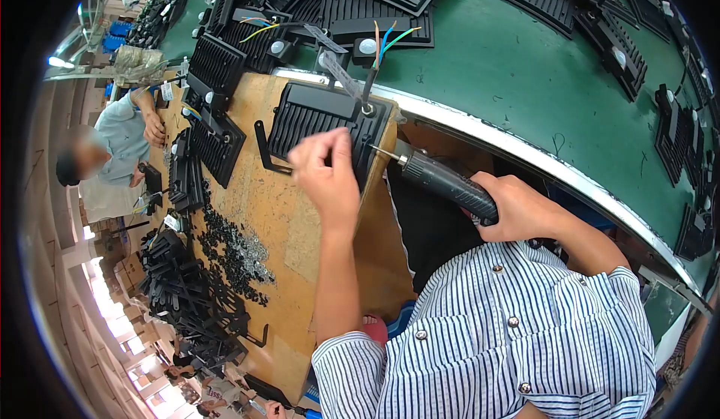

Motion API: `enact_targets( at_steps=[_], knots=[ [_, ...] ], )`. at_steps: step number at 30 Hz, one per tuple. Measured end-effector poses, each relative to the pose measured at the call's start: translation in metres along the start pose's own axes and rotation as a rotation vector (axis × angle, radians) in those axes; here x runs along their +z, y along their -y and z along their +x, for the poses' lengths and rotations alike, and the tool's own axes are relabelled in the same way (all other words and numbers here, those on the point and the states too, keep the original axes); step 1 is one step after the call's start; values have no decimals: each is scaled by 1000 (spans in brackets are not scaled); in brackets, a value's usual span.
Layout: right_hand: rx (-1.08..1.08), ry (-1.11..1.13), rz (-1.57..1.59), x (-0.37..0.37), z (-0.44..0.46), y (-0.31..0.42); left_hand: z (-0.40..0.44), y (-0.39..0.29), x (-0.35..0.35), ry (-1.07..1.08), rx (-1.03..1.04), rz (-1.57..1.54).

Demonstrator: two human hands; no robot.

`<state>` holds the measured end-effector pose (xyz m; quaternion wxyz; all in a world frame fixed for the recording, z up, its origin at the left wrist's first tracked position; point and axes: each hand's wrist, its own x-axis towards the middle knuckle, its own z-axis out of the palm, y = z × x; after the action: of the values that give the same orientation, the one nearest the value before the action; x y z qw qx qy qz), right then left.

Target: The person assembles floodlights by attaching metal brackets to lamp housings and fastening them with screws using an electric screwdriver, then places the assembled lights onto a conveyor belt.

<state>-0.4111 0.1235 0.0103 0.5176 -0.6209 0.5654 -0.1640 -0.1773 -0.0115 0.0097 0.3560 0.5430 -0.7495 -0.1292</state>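
Note:
My right hand [517,208] is wrapped round the handle of a black electric screwdriver [448,185]. The screwdriver's thin bit points left, its tip by the near edge of a black finned floodlight housing [311,110] on the wooden bench. Over that housing hovers my left hand [328,175], fingers curled and slightly blurred; whatever they may pinch is hidden. Beside the housing lies a black U-shaped bracket [262,145], partly behind my left hand. Coloured wires [384,44] rise from a cable at the housing's far corner.
Black screws [214,243] and silver hardware [253,252] are scattered on the wooden bench [289,299]. A heap of black brackets [180,288] lies farther left. More housings [216,145] stand near a co-worker [120,145]. A green conveyor [480,74] with a pale metal edge carries further housings.

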Motion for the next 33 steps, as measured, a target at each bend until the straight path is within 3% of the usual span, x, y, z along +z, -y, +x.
enact_targets(
  at_steps=[2, 5, 8, 11, 14, 16, 17, 18, 20, 23, 26, 29, 33],
  knots=[
    [23, 14, 10, -2, 0, 5, -8, -6, 3, 74, -144, -303],
    [19, 10, 20, -2, -1, 6, -9, 0, 4, 127, -314, -487],
    [25, 10, 20, -1, -1, 9, -8, 3, 0, 183, -334, -545],
    [78, 16, 21, -3, -4, 14, -9, -1, -1, 172, -193, -500],
    [78, 7, 25, -3, -5, 13, -9, -13, -16, 176, 253, 3],
    [67, 3, 24, -3, -5, 12, -10, -8, -21, 91, 190, 50],
    [65, 1, 20, -4, -5, 12, -6, 10, -18, -97, 155, -61],
    [64, 1, 18, -4, -5, 11, 1, 20, -22, -284, 49, -33],
    [85, 9, 16, -6, -6, 15, 16, 39, -34, -371, -212, 194],
    [70, 4, 15, -7, -6, 15, 36, 119, -30, -232, -356, 157],
    [79, 3, 6, -6, -5, 13, 45, 120, -28, -195, -420, -55],
    [129, 21, -4, -7, -4, 14, 50, 122, -27, -266, -301, -20],
    [118, 14, 4, -8, -2, 16, 56, 126, -30, -209, -239, 82]
  ],
)
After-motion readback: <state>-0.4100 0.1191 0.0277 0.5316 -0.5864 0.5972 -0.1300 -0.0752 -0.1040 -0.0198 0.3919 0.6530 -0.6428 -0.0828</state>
